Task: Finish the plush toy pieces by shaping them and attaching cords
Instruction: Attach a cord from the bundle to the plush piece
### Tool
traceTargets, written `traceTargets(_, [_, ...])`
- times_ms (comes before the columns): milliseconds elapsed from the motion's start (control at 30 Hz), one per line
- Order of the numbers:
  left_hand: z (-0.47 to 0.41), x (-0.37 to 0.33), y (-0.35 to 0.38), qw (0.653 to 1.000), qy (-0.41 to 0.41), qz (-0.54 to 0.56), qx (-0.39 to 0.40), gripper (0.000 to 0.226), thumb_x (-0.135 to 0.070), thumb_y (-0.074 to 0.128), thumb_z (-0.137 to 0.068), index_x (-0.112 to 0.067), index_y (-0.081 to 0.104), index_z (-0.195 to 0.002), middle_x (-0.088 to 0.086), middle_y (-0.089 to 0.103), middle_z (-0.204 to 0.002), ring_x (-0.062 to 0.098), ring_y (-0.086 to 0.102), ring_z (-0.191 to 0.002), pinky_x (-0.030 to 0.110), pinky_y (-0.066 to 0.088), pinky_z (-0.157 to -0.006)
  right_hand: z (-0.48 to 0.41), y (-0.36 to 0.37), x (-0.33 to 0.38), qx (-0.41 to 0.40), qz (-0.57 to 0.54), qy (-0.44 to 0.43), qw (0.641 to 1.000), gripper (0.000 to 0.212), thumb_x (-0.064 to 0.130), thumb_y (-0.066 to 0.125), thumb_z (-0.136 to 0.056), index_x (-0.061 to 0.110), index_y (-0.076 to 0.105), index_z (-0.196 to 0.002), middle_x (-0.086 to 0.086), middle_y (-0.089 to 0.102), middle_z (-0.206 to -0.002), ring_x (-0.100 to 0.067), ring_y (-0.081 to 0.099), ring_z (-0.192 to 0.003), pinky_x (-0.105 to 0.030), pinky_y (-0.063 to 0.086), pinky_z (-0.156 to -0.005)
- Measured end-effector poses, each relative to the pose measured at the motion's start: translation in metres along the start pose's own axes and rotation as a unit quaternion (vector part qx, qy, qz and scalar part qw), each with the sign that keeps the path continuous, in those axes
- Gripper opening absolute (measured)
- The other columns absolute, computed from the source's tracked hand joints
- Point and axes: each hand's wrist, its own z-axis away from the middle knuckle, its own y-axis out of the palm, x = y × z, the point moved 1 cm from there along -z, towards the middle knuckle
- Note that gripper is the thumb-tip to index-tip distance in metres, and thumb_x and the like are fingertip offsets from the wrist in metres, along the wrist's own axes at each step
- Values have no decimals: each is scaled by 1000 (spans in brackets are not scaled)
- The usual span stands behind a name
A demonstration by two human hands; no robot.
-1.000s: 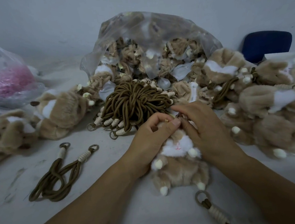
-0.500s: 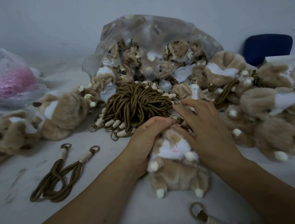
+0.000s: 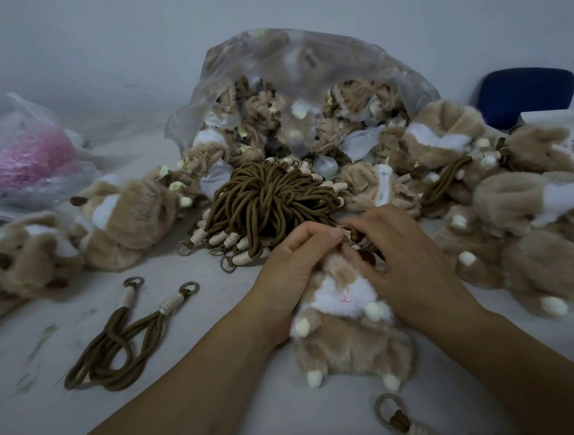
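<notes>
While the plush toy (image 3: 347,319) lies belly-up on the table (image 3: 191,413) below the cord bundle (image 3: 270,201), the left hand (image 3: 293,268) pinches its head and the right hand (image 3: 402,256) pinches a cord ring there (soft, light, squashy, so best held at the firmer head seam).

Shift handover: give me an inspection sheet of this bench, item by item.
Surface: pale table, scuffed, dark smudges at left.
Job's things: plush toy held at its top by both hands; cord bundle behind it; two loose cords at left; another cord at the near edge.
Clutter: clear bag of plush pieces; plush heaps left and right; pink-filled bag.
Grippers: left hand and right hand pinch at the toy's top.
Cables: nothing seen.
Surroundings: grey wall; blue chair back.
</notes>
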Motion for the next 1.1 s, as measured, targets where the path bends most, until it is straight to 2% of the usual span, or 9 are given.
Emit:
traceTargets(167, [0, 0, 2, 998, 41, -49, -8, 21, -14, 64, -92, -20, 69, -72, 1, 69, -73, 11, 66, -65, 21, 53, -60, 1, 0, -1, 13, -11, 30, 999, 25, 30, 57, -90, 16, 62, -110, 2, 52, -103, -14, 51, -94, -29, 43, -70])
traceTargets(433, [1, 0, 3, 987, 80, -137, -20, 20, -19, 65, -93, -27, 71, -76, -4, 70, -76, 6, 66, -70, 17, 51, -62, 1, 2, -5, 5, -35, 39, 999, 20, 19, 63, -89, 13, 63, -108, 8, 45, -97, -5, 43, -88, -18, 31, -70])
traceTargets(567, [2, -3, 2, 978, 42, -205, -20, 11, -39, 63, -90, -30, 70, -90, -11, 72, -86, 1, 67, -78, 13, 50, -62, -2, 3, -10, -23, -47, 55, 997, 18, 18, 63, -88, 12, 64, -105, 9, 46, -95, 4, 39, -84, -7, 30, -71])
traceTargets(633, [2, -6, 1, 969, -2, -246, -22, 26, -51, 61, -78, -34, 69, -96, -15, 73, -88, -3, 68, -80, 11, 49, -61, -3, 2, -13, -28, -51, 67, 996, 18, 20, 62, -88, 15, 64, -105, 11, 44, -93, 6, 38, -83, -2, 31, -74])
traceTargets(733, [6, -11, -3, 936, -25, -350, 17, 30, -61, 60, -77, -35, 72, -83, -13, 74, -77, -2, 68, -69, 14, 48, -61, -2, 0, -17, -38, -58, 81, 994, 18, 21, 60, -88, 15, 64, -105, 10, 46, -92, 4, 40, -83, 0, 30, -74])
traceTargets(833, [11, -11, -11, 925, -28, -376, 40, 26, -44, 63, -91, -34, 72, -69, -14, 66, -60, -3, 58, -52, 12, 43, -52, -2, -2, -17, -45, -69, 91, 992, 18, 21, 60, -88, 16, 64, -104, 11, 46, -90, 5, 41, -83, 2, 30, -74])
traceTargets(900, [9, -7, -15, 922, -1, -386, 15, 21, -34, 63, -92, -32, 73, -75, -9, 68, -65, 2, 60, -61, 20, 47, -58, -2, -3, -17, -47, -70, 91, 992, 18, 20, 61, -88, 15, 64, -105, 11, 45, -90, 5, 41, -83, 2, 29, -74])
traceTargets(1000, [4, -1, -13, 924, 83, -371, -44, 17, -28, 59, -92, -27, 75, -97, 3, 75, -88, 11, 66, -80, 32, 53, -73, -2, -4, -16, -55, -61, 85, 993, 20, 16, 62, -87, 12, 65, -107, 8, 46, -93, 5, 39, -85, -4, 30, -72])
traceTargets(1100, [2, -6, -12, 865, 199, -445, -121, 23, -17, 58, -97, -36, 70, -92, -10, 71, -83, -2, 63, -78, 15, 48, -68, -3, -3, -15, -44, -58, 88, 993, 22, 17, 62, -87, 12, 64, -108, 7, 46, -95, 2, 39, -87, -15, 30, -72])
